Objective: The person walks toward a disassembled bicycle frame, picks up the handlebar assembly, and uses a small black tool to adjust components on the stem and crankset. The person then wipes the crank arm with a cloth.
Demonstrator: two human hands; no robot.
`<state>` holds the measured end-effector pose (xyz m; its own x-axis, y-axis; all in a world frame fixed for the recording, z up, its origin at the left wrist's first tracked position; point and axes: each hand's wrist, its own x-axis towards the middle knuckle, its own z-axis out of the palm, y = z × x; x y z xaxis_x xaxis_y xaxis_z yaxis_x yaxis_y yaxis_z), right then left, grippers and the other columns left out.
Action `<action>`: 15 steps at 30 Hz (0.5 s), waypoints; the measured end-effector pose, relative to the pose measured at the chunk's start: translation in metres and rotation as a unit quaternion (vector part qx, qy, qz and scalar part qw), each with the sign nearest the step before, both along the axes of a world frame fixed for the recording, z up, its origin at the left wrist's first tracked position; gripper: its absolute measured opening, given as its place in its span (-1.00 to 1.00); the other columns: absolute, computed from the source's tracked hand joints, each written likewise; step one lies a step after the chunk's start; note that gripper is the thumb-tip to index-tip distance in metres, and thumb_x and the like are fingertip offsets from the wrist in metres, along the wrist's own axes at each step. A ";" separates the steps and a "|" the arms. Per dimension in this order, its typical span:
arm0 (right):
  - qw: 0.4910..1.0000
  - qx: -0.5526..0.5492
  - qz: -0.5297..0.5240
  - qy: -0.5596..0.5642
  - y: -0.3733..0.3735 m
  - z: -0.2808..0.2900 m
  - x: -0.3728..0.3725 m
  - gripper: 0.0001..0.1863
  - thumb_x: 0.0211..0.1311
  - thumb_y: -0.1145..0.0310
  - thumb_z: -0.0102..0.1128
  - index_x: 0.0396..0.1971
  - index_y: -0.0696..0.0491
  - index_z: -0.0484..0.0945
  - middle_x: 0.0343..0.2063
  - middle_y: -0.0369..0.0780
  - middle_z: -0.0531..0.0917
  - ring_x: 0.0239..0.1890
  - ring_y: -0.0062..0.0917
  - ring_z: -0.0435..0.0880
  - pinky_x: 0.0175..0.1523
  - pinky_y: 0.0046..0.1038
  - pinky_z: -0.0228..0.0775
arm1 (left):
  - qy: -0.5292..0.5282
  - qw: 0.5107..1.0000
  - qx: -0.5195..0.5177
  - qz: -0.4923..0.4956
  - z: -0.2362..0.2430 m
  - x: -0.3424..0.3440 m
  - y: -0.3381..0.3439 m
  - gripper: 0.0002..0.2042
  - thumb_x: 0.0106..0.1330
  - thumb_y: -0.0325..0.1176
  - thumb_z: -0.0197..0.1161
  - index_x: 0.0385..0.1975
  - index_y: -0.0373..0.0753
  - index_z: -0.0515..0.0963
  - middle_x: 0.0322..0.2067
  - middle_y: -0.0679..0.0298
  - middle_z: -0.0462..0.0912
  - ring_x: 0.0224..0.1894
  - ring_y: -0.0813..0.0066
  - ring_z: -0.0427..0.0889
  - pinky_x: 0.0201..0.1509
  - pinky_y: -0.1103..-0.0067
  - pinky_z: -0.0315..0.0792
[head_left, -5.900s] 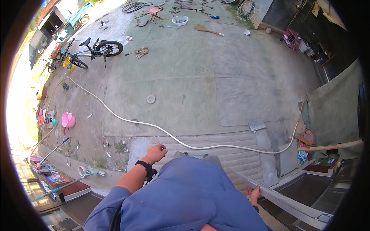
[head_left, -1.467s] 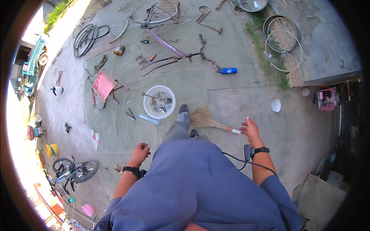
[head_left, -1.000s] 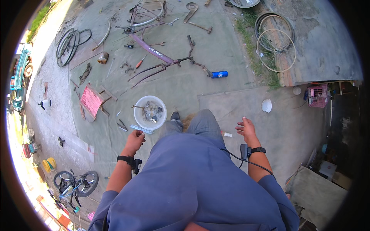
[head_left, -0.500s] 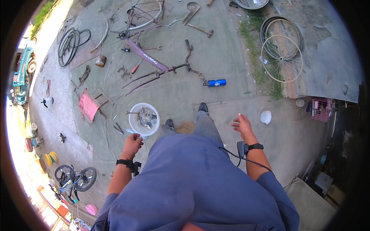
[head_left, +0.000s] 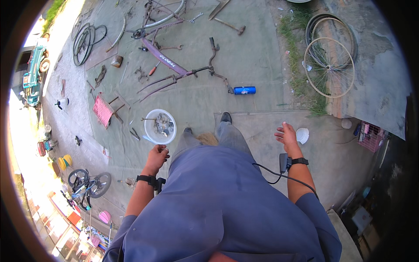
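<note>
My left hand (head_left: 157, 157) is curled closed beside a white basin (head_left: 160, 126) of small metal parts; what it holds, if anything, is hidden. My right hand (head_left: 288, 139) hangs open near a white bowl (head_left: 302, 135), fingers apart. Beyond my shoes lie a purple bicycle frame (head_left: 170, 63), a blue cylindrical can or bottle (head_left: 244, 90), pliers (head_left: 134, 135), a red-handled screwdriver (head_left: 152, 71), wrenches and a hammer (head_left: 235, 28). Straw broom bristles (head_left: 207, 139) show between my legs. A pink slatted folding stool (head_left: 102, 110) lies to the left.
Tires (head_left: 85, 43) lie at upper left. Wheel rims (head_left: 329, 67) rest on weeds beside a concrete ledge (head_left: 377, 78). A pink wire cage (head_left: 370, 135) is at right. A bicycle (head_left: 87, 187) and a yellow object (head_left: 65, 161) are at lower left, a teal cargo vehicle (head_left: 34, 76) farther back.
I have walked from the slatted step across the yard to the bicycle parts. Over the last second my legs have stepped alongside the basin, over the broom. Both arms still hang at my sides.
</note>
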<state>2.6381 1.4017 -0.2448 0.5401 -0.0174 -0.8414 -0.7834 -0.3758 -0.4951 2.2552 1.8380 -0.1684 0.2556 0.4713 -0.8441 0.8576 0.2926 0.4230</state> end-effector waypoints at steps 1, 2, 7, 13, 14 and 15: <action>1.000 -0.006 0.002 0.001 0.000 -0.004 0.001 -0.48 0.42 -0.06 0.08 0.17 -0.01 0.35 -0.11 -0.20 0.61 -0.26 -0.42 0.69 -0.23 -0.36 0.55 | 0.003 1.000 -0.001 0.005 0.000 0.002 -0.001 -0.65 0.37 -0.33 0.21 0.08 -0.37 0.47 -0.22 0.19 0.66 -0.26 0.44 0.69 -0.25 0.53 0.53; 1.000 0.005 0.002 0.010 0.000 -0.007 0.000 -0.48 0.42 -0.06 0.09 0.17 -0.01 0.35 -0.11 -0.20 0.61 -0.26 -0.42 0.69 -0.23 -0.35 0.55 | 0.004 1.000 0.004 0.001 0.002 0.004 -0.003 -0.65 0.37 -0.33 0.21 0.08 -0.37 0.47 -0.22 0.19 0.66 -0.26 0.44 0.69 -0.25 0.53 0.53; 1.000 0.001 0.009 0.027 0.003 -0.020 -0.002 -0.47 0.41 -0.05 0.10 0.18 -0.02 0.34 -0.11 -0.19 0.61 -0.26 -0.40 0.69 -0.22 -0.35 0.56 | 0.010 1.000 0.011 0.010 0.008 0.016 -0.008 -0.66 0.38 -0.33 0.21 0.07 -0.37 0.47 -0.22 0.19 0.65 -0.26 0.45 0.69 -0.26 0.53 0.52; 0.999 0.002 0.029 0.030 -0.002 -0.014 0.015 -0.47 0.41 -0.06 0.09 0.18 -0.01 0.34 -0.11 -0.19 0.61 -0.26 -0.40 0.69 -0.23 -0.35 0.55 | 0.007 1.000 0.009 0.021 0.014 0.023 -0.016 -0.66 0.38 -0.34 0.20 0.07 -0.38 0.46 -0.23 0.19 0.65 -0.27 0.46 0.68 -0.28 0.55 0.51; 0.999 0.010 0.027 0.032 -0.003 -0.013 0.019 -0.47 0.41 -0.06 0.09 0.18 -0.02 0.34 -0.11 -0.19 0.61 -0.26 -0.41 0.69 -0.23 -0.35 0.55 | 0.007 1.000 0.009 0.022 0.014 0.024 -0.016 -0.66 0.38 -0.34 0.20 0.07 -0.38 0.46 -0.23 0.19 0.65 -0.27 0.46 0.68 -0.28 0.55 0.51; 0.999 0.014 0.027 0.030 -0.004 -0.013 0.022 -0.48 0.41 -0.06 0.09 0.17 -0.02 0.34 -0.11 -0.20 0.61 -0.26 -0.41 0.69 -0.23 -0.36 0.56 | 0.008 1.000 0.010 0.022 0.015 0.025 -0.017 -0.66 0.38 -0.34 0.21 0.07 -0.38 0.46 -0.23 0.19 0.65 -0.27 0.46 0.68 -0.28 0.55 0.51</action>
<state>2.6605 1.3976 -0.2574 0.4877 0.0342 -0.8723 -0.7914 -0.4046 -0.4583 2.2798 1.8208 -0.1539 0.2209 0.4986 -0.8382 0.8502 0.3227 0.4160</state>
